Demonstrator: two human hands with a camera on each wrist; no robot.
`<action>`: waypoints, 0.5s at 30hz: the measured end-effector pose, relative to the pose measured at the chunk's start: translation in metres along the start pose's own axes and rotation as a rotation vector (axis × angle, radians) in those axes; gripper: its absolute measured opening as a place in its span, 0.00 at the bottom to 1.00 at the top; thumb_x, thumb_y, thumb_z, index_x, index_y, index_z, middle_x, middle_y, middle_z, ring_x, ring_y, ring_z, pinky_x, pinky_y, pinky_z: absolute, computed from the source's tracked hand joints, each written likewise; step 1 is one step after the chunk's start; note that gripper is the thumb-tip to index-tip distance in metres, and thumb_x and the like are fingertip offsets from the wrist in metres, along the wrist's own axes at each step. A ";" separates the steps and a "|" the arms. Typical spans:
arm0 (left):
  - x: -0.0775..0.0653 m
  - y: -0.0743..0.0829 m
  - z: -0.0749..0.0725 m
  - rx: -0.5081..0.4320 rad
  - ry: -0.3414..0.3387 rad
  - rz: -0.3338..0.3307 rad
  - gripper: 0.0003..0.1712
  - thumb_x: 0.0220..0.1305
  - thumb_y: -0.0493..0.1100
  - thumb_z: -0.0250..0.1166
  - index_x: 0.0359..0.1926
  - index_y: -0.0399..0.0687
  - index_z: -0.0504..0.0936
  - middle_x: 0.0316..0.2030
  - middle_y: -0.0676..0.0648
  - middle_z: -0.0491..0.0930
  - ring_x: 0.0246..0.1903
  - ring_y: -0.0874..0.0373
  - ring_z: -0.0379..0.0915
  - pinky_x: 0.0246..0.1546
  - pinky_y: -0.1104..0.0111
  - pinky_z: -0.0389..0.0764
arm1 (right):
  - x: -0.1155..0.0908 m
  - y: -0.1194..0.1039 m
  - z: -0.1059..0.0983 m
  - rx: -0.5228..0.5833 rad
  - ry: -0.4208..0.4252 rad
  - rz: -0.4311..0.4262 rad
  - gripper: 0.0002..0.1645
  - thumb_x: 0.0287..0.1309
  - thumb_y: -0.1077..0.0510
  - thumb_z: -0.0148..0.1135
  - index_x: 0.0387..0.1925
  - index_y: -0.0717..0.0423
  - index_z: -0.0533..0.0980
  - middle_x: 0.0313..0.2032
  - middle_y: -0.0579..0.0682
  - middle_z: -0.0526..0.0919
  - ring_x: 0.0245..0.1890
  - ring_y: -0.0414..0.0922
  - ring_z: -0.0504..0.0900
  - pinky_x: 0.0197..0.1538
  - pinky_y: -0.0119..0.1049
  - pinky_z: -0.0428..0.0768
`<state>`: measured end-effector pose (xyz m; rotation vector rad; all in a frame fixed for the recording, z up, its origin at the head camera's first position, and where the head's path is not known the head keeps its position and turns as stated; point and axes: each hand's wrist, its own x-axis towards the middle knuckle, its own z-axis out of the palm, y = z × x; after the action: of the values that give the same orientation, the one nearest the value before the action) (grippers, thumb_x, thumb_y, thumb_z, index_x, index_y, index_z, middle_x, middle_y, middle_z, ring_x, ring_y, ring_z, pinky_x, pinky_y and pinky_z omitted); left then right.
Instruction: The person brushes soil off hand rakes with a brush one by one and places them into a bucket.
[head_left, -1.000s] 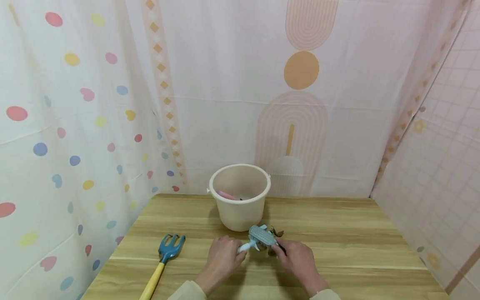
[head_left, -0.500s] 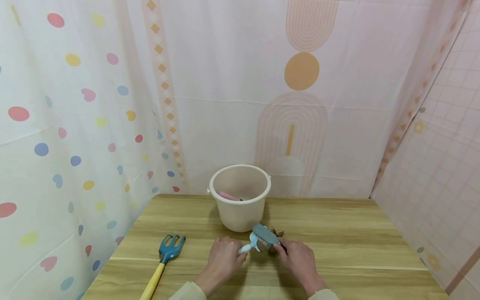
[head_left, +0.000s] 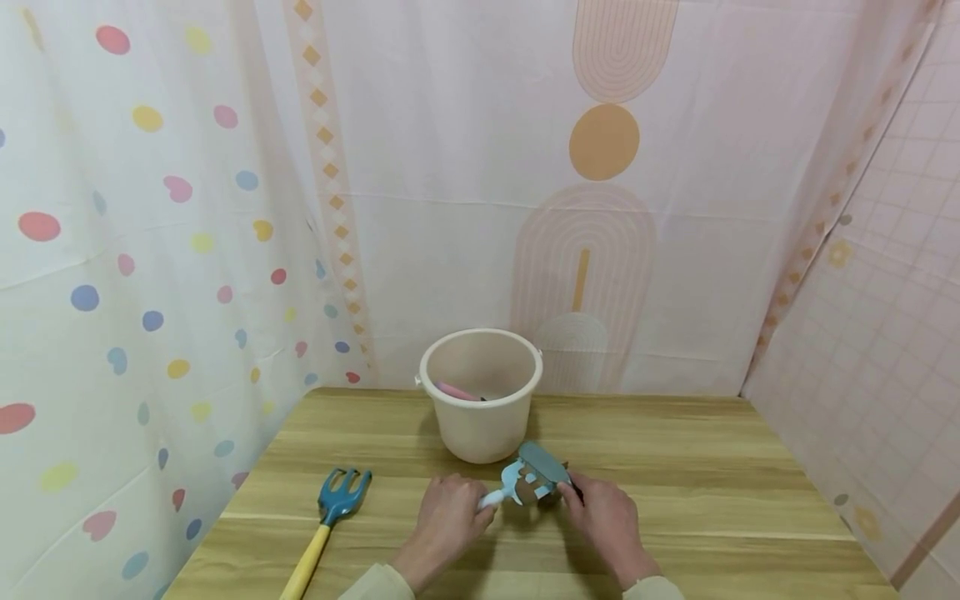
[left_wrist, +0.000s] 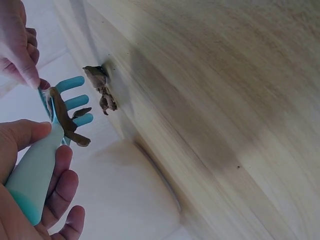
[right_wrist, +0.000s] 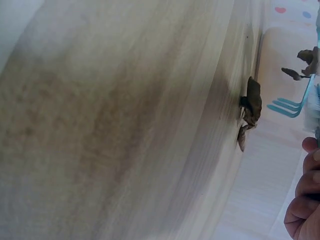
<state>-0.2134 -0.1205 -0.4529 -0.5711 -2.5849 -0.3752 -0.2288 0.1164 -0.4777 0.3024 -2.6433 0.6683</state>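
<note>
My left hand [head_left: 447,510] grips the handle of a small light-blue hand rake [head_left: 513,482], its tines pointing right. Dried brown leaves [left_wrist: 64,119] lie across the rake's head in the left wrist view. My right hand [head_left: 606,518] holds a grey-blue brush [head_left: 543,461] by its dark handle, thumb along it. The brush head is tilted over the far side of the rake, overlapping it in the head view. White bristles show blurred at the edge of the right wrist view. More dried leaves [right_wrist: 251,107] sit on the table beneath.
A cream bucket [head_left: 482,433] stands just behind the hands, with a pink-handled thing [head_left: 456,391] inside. To the left lies a blue garden fork [head_left: 341,498] with a yellow handle. Patterned curtains [head_left: 450,208] hang behind the wooden table [head_left: 712,475].
The brush has shifted right and away from the rake's head, uncovering leaves on the rake. My right hand moved slightly right with it; my left hand stays nearly in place.
</note>
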 end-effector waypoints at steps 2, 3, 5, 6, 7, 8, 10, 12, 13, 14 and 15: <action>0.000 0.000 0.001 -0.006 -0.011 -0.004 0.16 0.50 0.44 0.72 0.14 0.57 0.74 0.13 0.62 0.66 0.19 0.63 0.66 0.26 0.66 0.66 | 0.000 -0.002 -0.001 0.012 -0.010 0.007 0.19 0.63 0.45 0.63 0.46 0.53 0.85 0.32 0.51 0.87 0.25 0.45 0.81 0.22 0.39 0.72; 0.000 -0.001 0.001 -0.006 -0.015 -0.006 0.16 0.50 0.44 0.72 0.14 0.57 0.74 0.13 0.62 0.66 0.19 0.63 0.66 0.26 0.66 0.66 | -0.001 -0.002 -0.001 0.021 -0.010 -0.001 0.20 0.63 0.45 0.63 0.47 0.53 0.85 0.32 0.51 0.87 0.25 0.45 0.81 0.22 0.38 0.73; 0.000 -0.001 0.002 -0.008 -0.021 -0.012 0.17 0.50 0.44 0.72 0.13 0.57 0.73 0.13 0.62 0.66 0.19 0.63 0.65 0.26 0.66 0.67 | -0.001 -0.004 -0.001 0.038 0.006 -0.039 0.20 0.63 0.44 0.64 0.48 0.53 0.85 0.34 0.52 0.88 0.26 0.44 0.82 0.23 0.37 0.74; 0.000 -0.001 0.002 -0.006 -0.021 -0.015 0.17 0.50 0.44 0.72 0.13 0.57 0.73 0.13 0.62 0.66 0.19 0.63 0.66 0.26 0.65 0.67 | -0.001 -0.005 0.000 0.053 0.018 -0.068 0.19 0.62 0.45 0.65 0.48 0.52 0.85 0.34 0.51 0.88 0.26 0.43 0.82 0.23 0.37 0.74; 0.000 -0.002 0.002 -0.001 -0.019 -0.016 0.18 0.50 0.44 0.72 0.13 0.57 0.72 0.13 0.62 0.66 0.19 0.63 0.66 0.26 0.65 0.67 | -0.002 -0.006 0.001 0.059 0.029 -0.101 0.18 0.62 0.46 0.66 0.47 0.52 0.85 0.34 0.50 0.88 0.26 0.42 0.82 0.24 0.36 0.75; 0.001 -0.002 0.002 0.006 -0.016 -0.016 0.18 0.49 0.44 0.72 0.13 0.57 0.71 0.13 0.61 0.66 0.19 0.63 0.66 0.27 0.65 0.68 | -0.002 -0.006 0.002 0.059 0.042 -0.138 0.17 0.61 0.47 0.66 0.47 0.51 0.85 0.33 0.49 0.88 0.25 0.42 0.82 0.24 0.36 0.75; 0.001 -0.003 0.002 0.015 -0.005 -0.013 0.19 0.49 0.44 0.72 0.12 0.57 0.70 0.13 0.61 0.66 0.19 0.62 0.66 0.27 0.64 0.68 | -0.003 -0.007 0.004 0.060 0.067 -0.190 0.17 0.60 0.47 0.68 0.46 0.51 0.86 0.34 0.49 0.88 0.26 0.44 0.85 0.24 0.36 0.76; 0.002 -0.003 0.002 0.025 0.001 -0.002 0.20 0.49 0.44 0.72 0.12 0.58 0.69 0.13 0.61 0.66 0.19 0.62 0.67 0.27 0.64 0.68 | -0.004 -0.007 0.006 0.042 0.085 -0.209 0.17 0.59 0.47 0.68 0.45 0.51 0.86 0.35 0.49 0.89 0.28 0.46 0.86 0.24 0.37 0.76; 0.002 -0.003 0.002 0.026 0.002 0.003 0.21 0.50 0.44 0.72 0.12 0.58 0.69 0.13 0.61 0.65 0.19 0.61 0.67 0.27 0.65 0.68 | -0.004 -0.007 0.006 0.026 0.088 -0.208 0.17 0.58 0.47 0.69 0.45 0.51 0.86 0.36 0.49 0.89 0.29 0.47 0.87 0.23 0.37 0.76; 0.002 -0.003 0.003 0.025 0.004 0.007 0.20 0.50 0.44 0.72 0.12 0.58 0.69 0.13 0.61 0.66 0.19 0.61 0.67 0.27 0.65 0.67 | -0.004 -0.007 0.006 0.015 0.087 -0.201 0.17 0.58 0.47 0.68 0.45 0.51 0.86 0.35 0.50 0.89 0.28 0.47 0.86 0.22 0.37 0.75; 0.002 -0.003 0.003 0.026 0.006 0.011 0.21 0.50 0.44 0.72 0.12 0.58 0.69 0.13 0.61 0.65 0.19 0.61 0.67 0.27 0.65 0.67 | -0.004 -0.007 0.007 0.009 0.080 -0.189 0.17 0.58 0.47 0.68 0.45 0.52 0.86 0.35 0.50 0.88 0.26 0.46 0.86 0.21 0.36 0.74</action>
<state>-0.2172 -0.1212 -0.4546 -0.5742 -2.5764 -0.3388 -0.2255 0.1074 -0.4817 0.5098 -2.4969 0.6176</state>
